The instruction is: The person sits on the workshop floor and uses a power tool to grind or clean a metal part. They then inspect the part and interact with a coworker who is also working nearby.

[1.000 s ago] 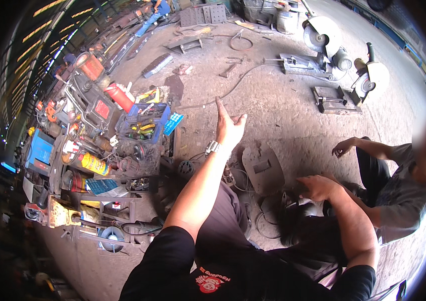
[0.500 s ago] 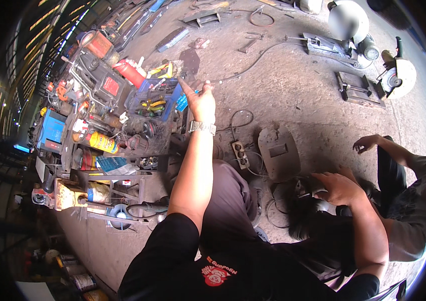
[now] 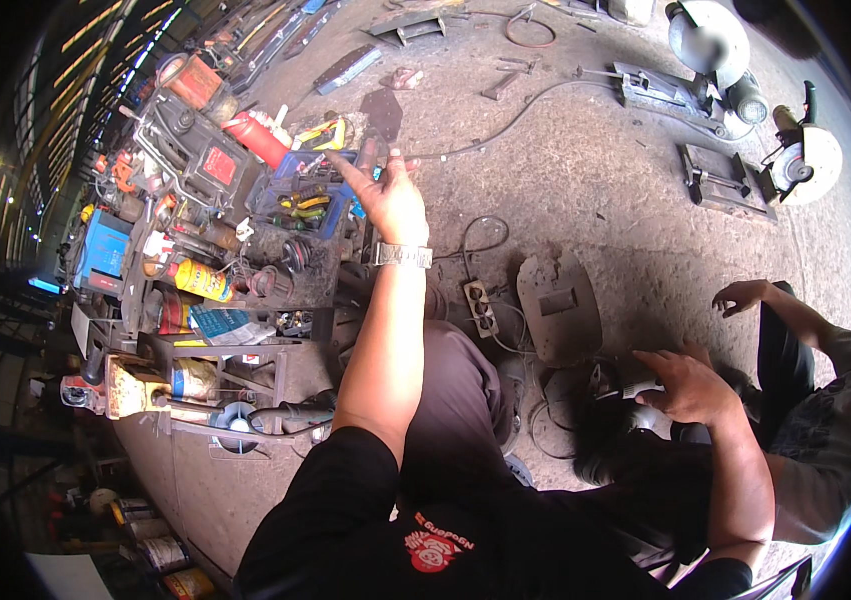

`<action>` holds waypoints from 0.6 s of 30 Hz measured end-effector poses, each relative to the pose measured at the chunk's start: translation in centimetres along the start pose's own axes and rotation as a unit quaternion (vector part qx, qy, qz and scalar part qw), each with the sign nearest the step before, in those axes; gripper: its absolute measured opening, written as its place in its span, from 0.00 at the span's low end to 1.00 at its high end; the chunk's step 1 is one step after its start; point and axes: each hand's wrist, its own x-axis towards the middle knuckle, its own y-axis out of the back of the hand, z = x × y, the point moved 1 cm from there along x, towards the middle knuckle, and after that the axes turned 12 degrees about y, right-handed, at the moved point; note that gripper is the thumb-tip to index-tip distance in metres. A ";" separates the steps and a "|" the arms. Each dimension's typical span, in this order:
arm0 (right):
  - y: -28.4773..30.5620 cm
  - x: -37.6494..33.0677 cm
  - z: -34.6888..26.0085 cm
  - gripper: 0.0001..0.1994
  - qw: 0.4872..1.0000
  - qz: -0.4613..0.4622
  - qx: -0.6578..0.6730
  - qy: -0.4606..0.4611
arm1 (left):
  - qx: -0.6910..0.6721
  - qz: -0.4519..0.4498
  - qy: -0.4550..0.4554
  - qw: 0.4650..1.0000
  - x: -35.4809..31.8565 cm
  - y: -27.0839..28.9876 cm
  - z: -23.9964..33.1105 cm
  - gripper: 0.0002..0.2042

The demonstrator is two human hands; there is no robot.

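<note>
My left hand (image 3: 395, 208), with a metal watch (image 3: 403, 256) at the wrist, reaches out over the near edge of a blue tool tray (image 3: 329, 224). Its thumb and fingers are spread apart; a dark object and a bit of blue show between them, but I see no grip on either. In the tray lie several tools with yellow and green handles (image 3: 307, 203). My right hand (image 3: 693, 388) hovers at lower right, fingers stretched, holding nothing. Beyond it lies a grey welding hand shield (image 3: 575, 335) with a rectangular window, beside a white power strip (image 3: 480, 308).
A crowded bench at left bears a red cylinder (image 3: 257, 138), a yellow bottle (image 3: 201, 280) and a blue machine (image 3: 103, 250). Two cut-off machines (image 3: 710, 50) (image 3: 803, 165) stand at the far right. A co-worker's hand (image 3: 742, 296) is close on the right; a cable crosses the floor.
My left hand has shifted slightly left and its fingers have spread wider. My right hand has moved a little right and down. The view has shifted slightly.
</note>
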 end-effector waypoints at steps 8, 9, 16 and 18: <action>-0.2 -0.5 -0.5 0.31 1.000 0.013 -0.003 0.000 | 0.003 0.023 -0.019 1.000 0.2 0.7 0.7 0.47; -0.2 -0.6 -0.4 0.31 1.000 0.012 -0.002 -0.003 | 0.003 0.021 -0.027 0.999 0.3 0.9 0.7 0.47; -0.5 -0.5 0.6 0.31 1.000 0.013 -0.012 0.009 | 0.025 0.020 -0.012 0.999 -0.6 0.4 1.3 0.47; -0.6 -0.5 0.9 0.31 1.000 0.009 -0.004 0.003 | 0.021 0.019 -0.016 0.999 -0.4 0.3 1.1 0.47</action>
